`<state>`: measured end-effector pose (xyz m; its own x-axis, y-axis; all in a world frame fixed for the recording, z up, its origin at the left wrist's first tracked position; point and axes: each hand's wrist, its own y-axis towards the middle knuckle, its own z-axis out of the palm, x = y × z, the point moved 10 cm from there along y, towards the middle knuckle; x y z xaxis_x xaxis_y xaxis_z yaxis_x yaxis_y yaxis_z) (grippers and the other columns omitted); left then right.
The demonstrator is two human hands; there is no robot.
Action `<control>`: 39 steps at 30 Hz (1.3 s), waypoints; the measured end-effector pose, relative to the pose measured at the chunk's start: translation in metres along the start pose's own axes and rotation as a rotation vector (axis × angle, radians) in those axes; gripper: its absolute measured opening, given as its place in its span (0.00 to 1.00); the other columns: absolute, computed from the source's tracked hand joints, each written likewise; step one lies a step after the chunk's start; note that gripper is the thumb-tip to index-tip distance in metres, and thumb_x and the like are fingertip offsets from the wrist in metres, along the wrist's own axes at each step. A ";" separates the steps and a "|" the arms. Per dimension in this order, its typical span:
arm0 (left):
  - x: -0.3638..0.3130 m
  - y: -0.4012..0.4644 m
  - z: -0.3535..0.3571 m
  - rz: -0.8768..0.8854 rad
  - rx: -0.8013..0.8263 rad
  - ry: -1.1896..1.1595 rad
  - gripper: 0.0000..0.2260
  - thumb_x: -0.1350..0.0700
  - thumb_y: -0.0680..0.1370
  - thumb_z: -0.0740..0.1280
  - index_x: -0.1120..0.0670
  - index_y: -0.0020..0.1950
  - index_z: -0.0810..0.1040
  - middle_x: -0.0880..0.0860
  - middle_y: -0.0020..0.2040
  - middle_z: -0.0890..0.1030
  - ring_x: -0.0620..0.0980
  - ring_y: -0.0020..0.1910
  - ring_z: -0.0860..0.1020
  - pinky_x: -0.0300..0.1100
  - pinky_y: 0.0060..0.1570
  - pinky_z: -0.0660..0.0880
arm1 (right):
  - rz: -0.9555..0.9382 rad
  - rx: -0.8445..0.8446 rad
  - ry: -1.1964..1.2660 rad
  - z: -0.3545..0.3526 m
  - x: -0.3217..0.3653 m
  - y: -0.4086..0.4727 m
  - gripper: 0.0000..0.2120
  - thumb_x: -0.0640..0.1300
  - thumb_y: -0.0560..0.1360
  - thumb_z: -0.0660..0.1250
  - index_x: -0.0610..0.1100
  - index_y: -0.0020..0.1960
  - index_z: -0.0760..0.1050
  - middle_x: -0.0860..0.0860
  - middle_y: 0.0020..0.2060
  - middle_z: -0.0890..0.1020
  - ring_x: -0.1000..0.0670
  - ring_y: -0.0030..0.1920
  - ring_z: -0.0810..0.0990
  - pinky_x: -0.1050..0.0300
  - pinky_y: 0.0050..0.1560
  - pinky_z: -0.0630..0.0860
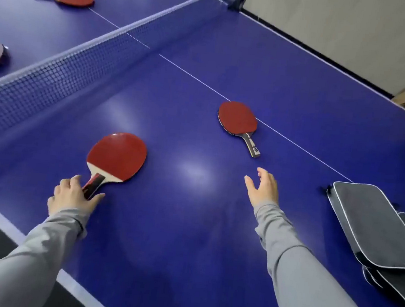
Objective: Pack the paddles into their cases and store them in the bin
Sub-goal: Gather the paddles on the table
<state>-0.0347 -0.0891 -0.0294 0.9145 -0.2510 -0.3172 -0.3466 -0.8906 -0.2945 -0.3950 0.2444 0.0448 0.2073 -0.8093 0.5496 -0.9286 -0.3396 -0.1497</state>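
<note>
Gripping the handle of the near red paddle (117,155), the left hand (71,198) rests on the blue table (188,227), while the right hand (263,187) hovers with relaxed fingers, the second paddle (237,118) at its 11 o'clock.

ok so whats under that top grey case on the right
The top grey case lies on a stack of at least two more cases; only their edges stick out, at the right and below it. Whether any case holds something cannot be seen.
</note>
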 end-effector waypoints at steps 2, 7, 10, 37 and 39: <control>0.003 0.011 0.003 -0.042 -0.007 0.002 0.32 0.45 0.69 0.73 0.58 0.67 0.68 0.61 0.63 0.71 0.62 0.64 0.68 0.58 0.58 0.67 | 0.034 -0.043 0.010 0.004 -0.001 0.017 0.24 0.49 0.76 0.64 0.41 0.68 0.66 0.44 0.64 0.72 0.44 0.66 0.67 0.46 0.66 0.65; 0.000 0.026 0.032 -0.048 0.068 -0.083 0.15 0.53 0.70 0.70 0.58 0.51 0.71 0.60 0.51 0.74 0.61 0.52 0.72 0.54 0.48 0.71 | 0.084 -0.073 -0.036 0.021 -0.005 0.054 0.24 0.49 0.75 0.64 0.41 0.68 0.65 0.44 0.65 0.71 0.44 0.67 0.66 0.46 0.65 0.65; -0.011 0.019 0.047 -0.064 0.115 -0.204 0.13 0.52 0.69 0.70 0.54 0.45 0.68 0.54 0.43 0.75 0.57 0.40 0.72 0.48 0.41 0.69 | 0.102 -0.102 -0.075 0.029 -0.006 0.077 0.25 0.49 0.75 0.65 0.41 0.68 0.65 0.44 0.66 0.70 0.43 0.67 0.66 0.44 0.64 0.65; -0.127 0.016 0.072 -0.129 -0.034 -0.633 0.12 0.56 0.70 0.72 0.51 0.47 0.69 0.45 0.28 0.76 0.42 0.31 0.74 0.35 0.31 0.66 | 0.151 -0.077 -0.069 0.075 -0.008 0.172 0.15 0.49 0.70 0.66 0.39 0.49 0.73 0.40 0.45 0.82 0.37 0.49 0.77 0.54 0.42 0.67; -0.125 0.012 0.068 -0.127 -0.032 -0.635 0.11 0.55 0.70 0.72 0.50 0.46 0.71 0.45 0.29 0.76 0.42 0.31 0.74 0.36 0.30 0.66 | 0.171 -0.099 0.019 0.076 0.001 0.155 0.14 0.48 0.71 0.65 0.37 0.49 0.72 0.39 0.46 0.81 0.37 0.49 0.77 0.53 0.43 0.67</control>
<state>-0.1670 -0.0424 -0.0549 0.6430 0.1212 -0.7562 -0.2289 -0.9118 -0.3408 -0.5151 0.1544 -0.0396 0.0393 -0.8418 0.5383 -0.9756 -0.1487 -0.1613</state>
